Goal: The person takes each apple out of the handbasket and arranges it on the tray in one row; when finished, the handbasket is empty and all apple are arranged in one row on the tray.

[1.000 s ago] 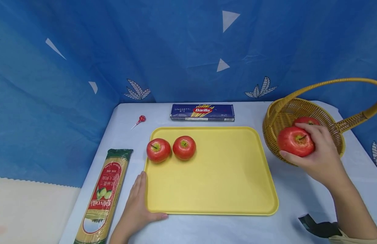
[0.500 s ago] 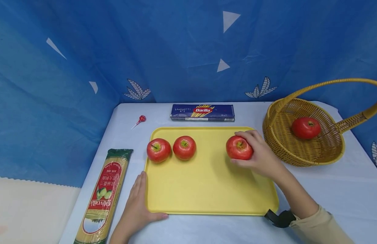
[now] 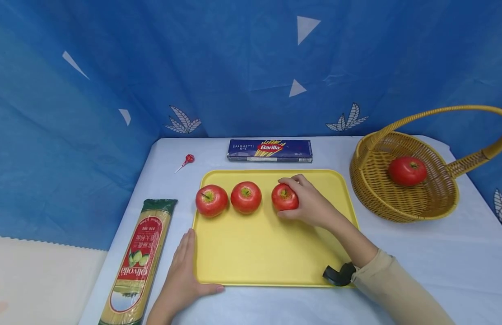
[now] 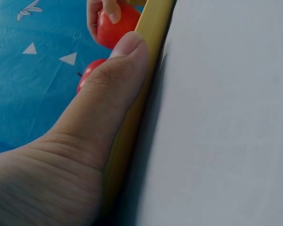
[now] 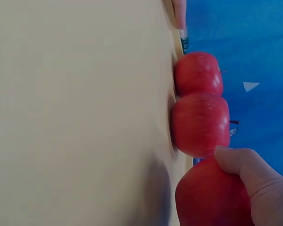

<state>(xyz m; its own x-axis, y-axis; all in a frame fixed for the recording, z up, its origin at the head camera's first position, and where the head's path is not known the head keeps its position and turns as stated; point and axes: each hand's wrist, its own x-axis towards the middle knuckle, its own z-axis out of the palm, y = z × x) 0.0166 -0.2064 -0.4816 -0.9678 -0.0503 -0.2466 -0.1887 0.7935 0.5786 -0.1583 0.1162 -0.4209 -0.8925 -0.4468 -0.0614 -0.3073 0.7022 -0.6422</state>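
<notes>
My right hand [image 3: 312, 201] grips a red apple [image 3: 283, 198] from its right side, over the back part of the yellow tray [image 3: 243, 253]. In the right wrist view that held apple [image 5: 210, 197] appears raised, its shadow falling apart from it on the tray. Two other apples sit on the tray: one in the back left corner [image 3: 211, 201], another [image 3: 246, 198] just right of it. Along the tray's left edge lies my left hand [image 3: 182, 275] with its fingers straight and its thumb at the front edge. The left wrist view shows this thumb [image 4: 108, 89] against the rim.
A wicker basket [image 3: 381, 203] with a tall handle stands right of the tray, one apple [image 3: 407, 171] inside. Behind the tray lies a blue spaghetti box [image 3: 269, 150]. A lollipop [image 3: 188, 158] is at the back left; a spaghetti packet [image 3: 139, 262] lies left of my left hand.
My right hand has carried the apple left, from over the basket to over the tray near the other two. One apple stays in the basket. My left hand has not moved.
</notes>
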